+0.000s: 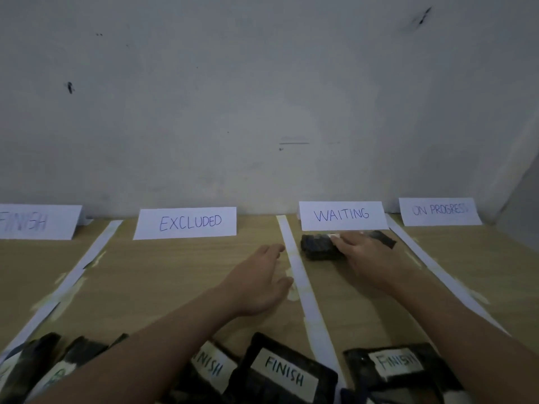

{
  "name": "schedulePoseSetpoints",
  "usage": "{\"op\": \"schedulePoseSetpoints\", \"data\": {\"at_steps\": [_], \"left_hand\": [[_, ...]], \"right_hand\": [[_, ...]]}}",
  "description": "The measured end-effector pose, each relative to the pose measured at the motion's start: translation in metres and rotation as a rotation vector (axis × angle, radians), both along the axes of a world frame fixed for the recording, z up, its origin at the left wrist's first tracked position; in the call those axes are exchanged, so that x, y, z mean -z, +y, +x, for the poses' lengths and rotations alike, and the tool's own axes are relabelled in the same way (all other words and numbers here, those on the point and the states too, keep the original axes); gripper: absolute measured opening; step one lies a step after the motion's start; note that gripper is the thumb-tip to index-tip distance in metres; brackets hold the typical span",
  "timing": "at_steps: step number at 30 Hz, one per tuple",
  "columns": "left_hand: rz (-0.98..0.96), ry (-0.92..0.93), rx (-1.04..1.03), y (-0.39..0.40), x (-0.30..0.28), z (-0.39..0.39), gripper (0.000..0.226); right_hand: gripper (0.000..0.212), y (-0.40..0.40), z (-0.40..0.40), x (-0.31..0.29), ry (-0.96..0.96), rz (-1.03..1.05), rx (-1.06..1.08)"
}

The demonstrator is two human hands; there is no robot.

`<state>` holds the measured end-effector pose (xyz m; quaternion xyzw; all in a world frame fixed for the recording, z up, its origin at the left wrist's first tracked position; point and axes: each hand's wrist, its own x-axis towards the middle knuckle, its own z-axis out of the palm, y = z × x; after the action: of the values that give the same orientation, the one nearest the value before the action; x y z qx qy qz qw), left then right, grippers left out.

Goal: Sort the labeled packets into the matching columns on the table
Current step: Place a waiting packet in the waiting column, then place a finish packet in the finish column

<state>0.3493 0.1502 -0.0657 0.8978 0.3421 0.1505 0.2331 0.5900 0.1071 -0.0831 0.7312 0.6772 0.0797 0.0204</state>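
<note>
Four paper signs stand along the wall: FINISH point(35, 221), EXCLUDED point(189, 223), WAITING point(342, 214) and ON PROGRESS point(440, 210). White paper strips point(300, 275) split the wooden table point(163, 275) into columns. My right hand point(370, 258) lies flat on a dark packet point(318, 247) in the WAITING column, just below its sign; its label is mostly covered. My left hand point(262, 281) hovers with fingers apart over the EXCLUDED column, holding nothing. Along the near edge lie several dark packets; three show FINISH labels point(284, 371), point(398, 363), point(211, 367).
A bare grey wall point(262, 97) rises directly behind the signs. More dark packets point(40, 360) crowd the near left corner with labels I cannot read. A second wall point(522, 205) closes the right side.
</note>
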Motion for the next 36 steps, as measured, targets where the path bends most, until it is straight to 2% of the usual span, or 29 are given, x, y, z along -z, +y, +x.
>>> {"op": "schedulePoseSetpoints", "data": {"at_steps": [5, 9, 13, 16, 20, 25, 31, 36], "left_hand": [[0.074, 0.115, 0.055, 0.004, 0.004, 0.008, 0.057], [0.093, 0.149, 0.095, -0.004, 0.002, 0.009, 0.053], [0.102, 0.150, 0.152, -0.020, -0.010, 0.004, 0.043], [0.126, 0.156, 0.207, -0.038, -0.020, 0.001, 0.038], [0.158, 0.187, 0.275, -0.069, -0.030, 0.002, 0.034], [0.238, 0.260, 0.329, -0.101, -0.034, 0.010, 0.033], [0.358, 0.342, 0.331, -0.117, -0.032, 0.011, 0.035], [0.403, 0.372, 0.305, -0.110, -0.033, -0.001, 0.036]], "right_hand": [[0.060, 0.018, 0.006, 0.007, 0.058, 0.065, -0.001], [0.052, 0.011, -0.002, -0.010, -0.009, 0.039, 0.001], [0.039, -0.026, -0.018, -0.037, 0.124, 0.143, -0.027], [0.026, -0.060, -0.025, -0.051, 0.206, 0.156, -0.087], [0.021, -0.107, -0.030, -0.066, 0.268, 0.166, -0.110], [0.021, -0.145, -0.038, -0.063, 0.356, -0.020, -0.078], [0.047, -0.143, -0.052, -0.049, 0.350, -0.257, -0.019], [0.050, -0.135, -0.053, -0.049, 0.328, -0.366, -0.010]]}}
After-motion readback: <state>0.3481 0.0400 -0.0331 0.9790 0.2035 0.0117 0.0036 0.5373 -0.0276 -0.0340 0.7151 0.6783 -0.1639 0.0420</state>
